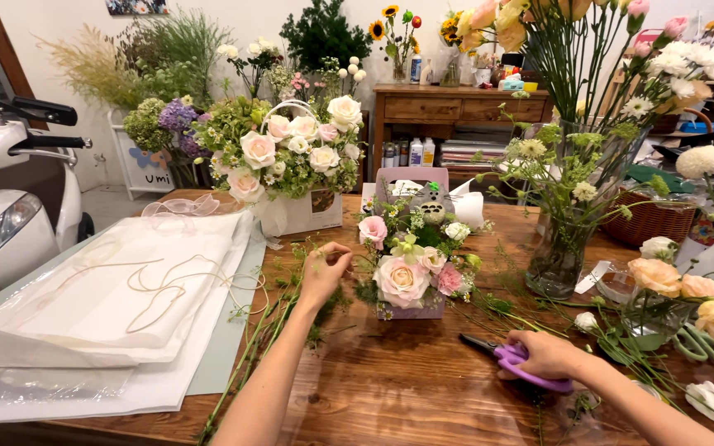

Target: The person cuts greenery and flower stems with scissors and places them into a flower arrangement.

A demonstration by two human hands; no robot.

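Left hand (322, 268) pinches a thin green stem (311, 248) just left of the small lilac box arrangement of pink roses (411, 277); right hand (543, 353) grips purple-handled scissors (516, 362) on the wooden tabletop (398, 388), right of it.

Left hand (324, 272) pinched, right hand (545, 355) closed

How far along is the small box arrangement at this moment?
Mostly filled: the purple box already holds pink and cream roses and greenery. In hand: the left hand pinches a thin green sprig beside it, and the right hand rests on purple scissors. Left: loose cut stems lie on the table, and the wrapping sheets lie unused.
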